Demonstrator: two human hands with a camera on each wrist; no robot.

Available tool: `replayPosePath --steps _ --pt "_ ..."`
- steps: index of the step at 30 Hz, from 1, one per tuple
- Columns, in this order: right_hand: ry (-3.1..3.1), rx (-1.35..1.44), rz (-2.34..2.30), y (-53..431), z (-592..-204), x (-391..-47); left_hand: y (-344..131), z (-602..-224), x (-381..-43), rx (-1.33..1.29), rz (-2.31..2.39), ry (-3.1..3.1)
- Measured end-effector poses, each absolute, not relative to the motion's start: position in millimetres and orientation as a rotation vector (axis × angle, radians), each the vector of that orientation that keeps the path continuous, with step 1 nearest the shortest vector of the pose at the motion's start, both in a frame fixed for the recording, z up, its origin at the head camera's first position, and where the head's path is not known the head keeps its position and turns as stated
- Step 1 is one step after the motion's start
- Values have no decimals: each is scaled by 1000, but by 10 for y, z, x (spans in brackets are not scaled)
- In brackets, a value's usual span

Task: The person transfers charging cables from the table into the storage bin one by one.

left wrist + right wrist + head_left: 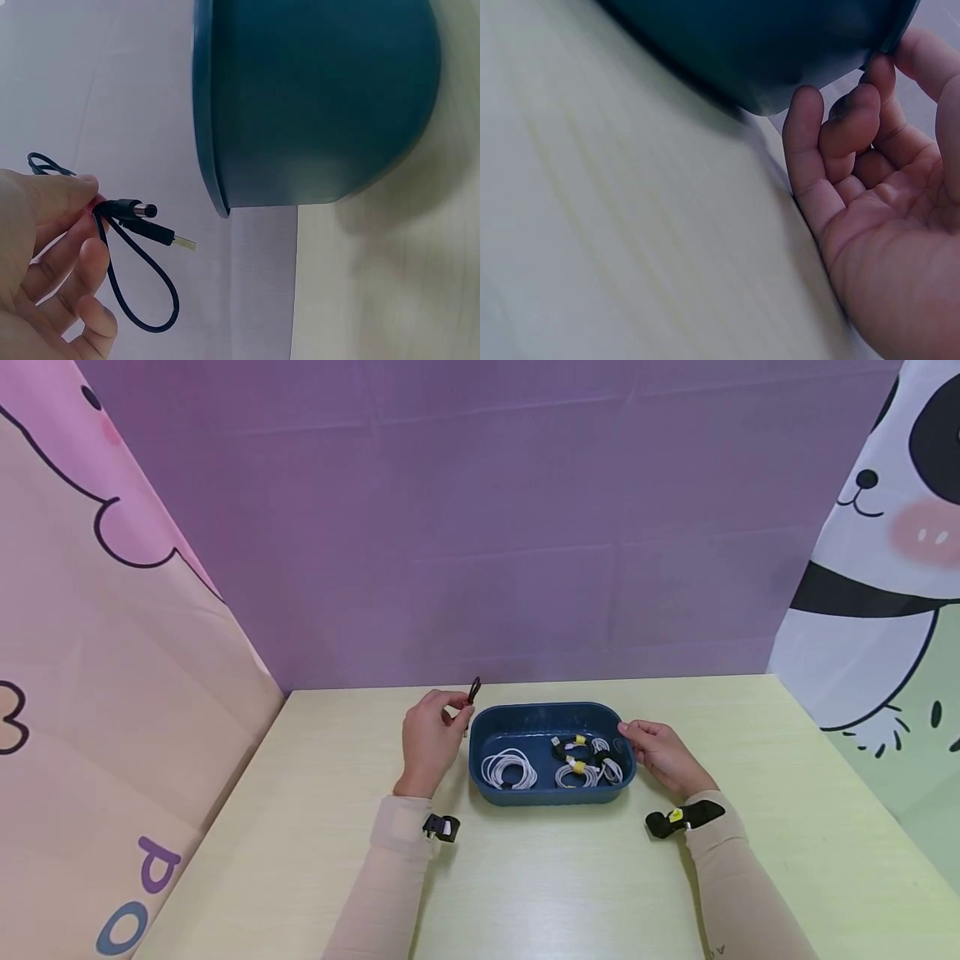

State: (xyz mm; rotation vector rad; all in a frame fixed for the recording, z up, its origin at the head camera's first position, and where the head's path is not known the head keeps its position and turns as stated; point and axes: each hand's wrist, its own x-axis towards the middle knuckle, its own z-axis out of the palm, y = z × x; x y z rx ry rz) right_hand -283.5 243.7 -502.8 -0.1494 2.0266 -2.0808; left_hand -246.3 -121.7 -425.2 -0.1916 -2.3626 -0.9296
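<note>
My left hand (433,735) pinches a thin black USB cable (154,231) between thumb and fingers, just left of the blue bin (551,797). A red tie (96,202) binds the cable; its USB plug and round barrel plug stick out, with a loop hanging below. My right hand (663,756) grips the bin's right rim, thumb on top and fingers beneath. Inside the bin, a white cable coil (491,769) lies at left. Bundled white and black cables, some with yellow ties (577,767), crowd together at right.
The bin stands on a pale wooden table (555,877), toward its back edge. A purple cloth (525,527) hangs behind it. Printed cartoon cloths flank the table on the left (112,652) and right (870,643). Each wrist carries a small black camera.
</note>
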Motion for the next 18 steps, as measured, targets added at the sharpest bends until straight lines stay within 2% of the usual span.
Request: replayPosePath --steps 18 --pt "2028 -167 -2065 2439 -5043 -2853 -1168 -4300 -2492 -242 -930 -2344"
